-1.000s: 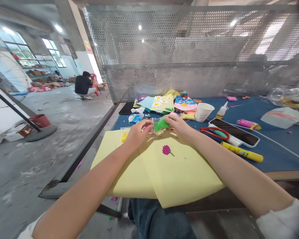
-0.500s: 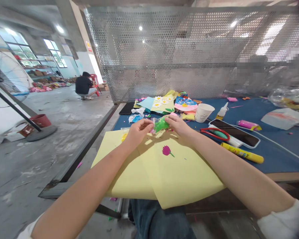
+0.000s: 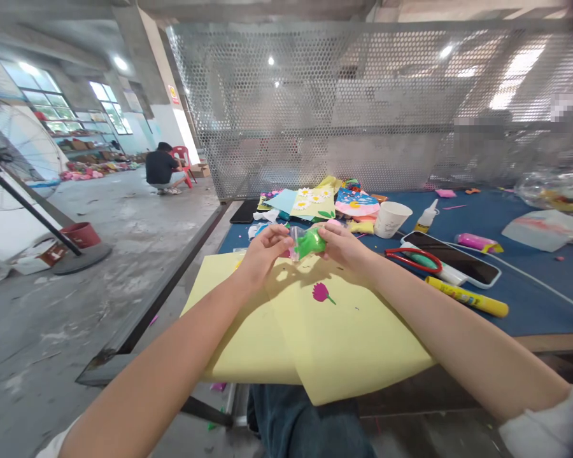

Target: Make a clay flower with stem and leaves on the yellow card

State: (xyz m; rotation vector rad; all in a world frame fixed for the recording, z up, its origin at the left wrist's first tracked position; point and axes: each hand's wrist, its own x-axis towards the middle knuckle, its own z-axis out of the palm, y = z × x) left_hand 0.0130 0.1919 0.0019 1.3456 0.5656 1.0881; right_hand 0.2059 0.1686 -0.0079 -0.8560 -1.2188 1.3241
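Head view, items as they lie: one clear packet with green contents (image 3: 311, 243), held between my two hands above the far part of the yellow paper (image 3: 239, 337). Left hand (image 3: 266, 250): fingers pinching the packet's clear end. Right hand (image 3: 342, 245): fingers closed on its green end. One magenta flower (image 3: 320, 292) with green stem, flat on the yellow paper, nearer me than the packet. Blue-covered tabletop (image 3: 539, 280), to my right: one white paper cup (image 3: 391, 219), upright; one nozzle bottle (image 3: 426, 216); one phone (image 3: 453, 257), screen up; one yellow tube (image 3: 466, 297), lying just beside it. Beyond my hands: one card with white daisies (image 3: 314, 203).
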